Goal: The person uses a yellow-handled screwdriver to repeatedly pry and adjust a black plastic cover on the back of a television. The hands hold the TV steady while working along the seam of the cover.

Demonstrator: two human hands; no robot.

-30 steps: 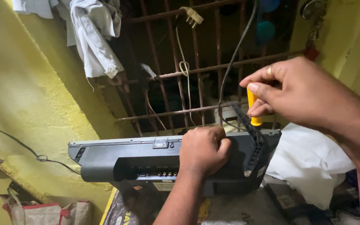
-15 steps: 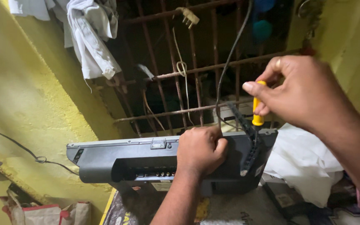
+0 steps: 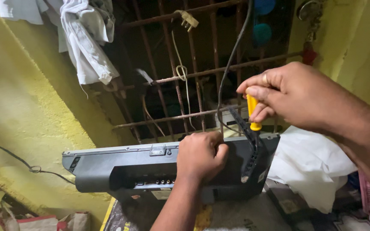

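A dark grey flat monitor (image 3: 120, 164) stands upright with its back toward me, ports showing along the lower middle. My left hand (image 3: 201, 155) grips its top edge near the middle. My right hand (image 3: 292, 99) holds a yellow-handled screwdriver (image 3: 253, 112) upright, its tip down at the monitor's right back side, beside a black ribbed bracket (image 3: 247, 141). A black cable (image 3: 230, 64) rises from behind the monitor toward the window bars.
Rusty window bars (image 3: 185, 72) stand behind, with a plug (image 3: 186, 19) and cord hanging on them. White clothes (image 3: 84, 40) hang at the upper left by the yellow wall (image 3: 18, 107). A white cloth (image 3: 311, 164) lies right of the monitor.
My right hand with the screwdriver has shifted slightly lower and leftward over the monitor's right side. My left hand stays on the top edge.
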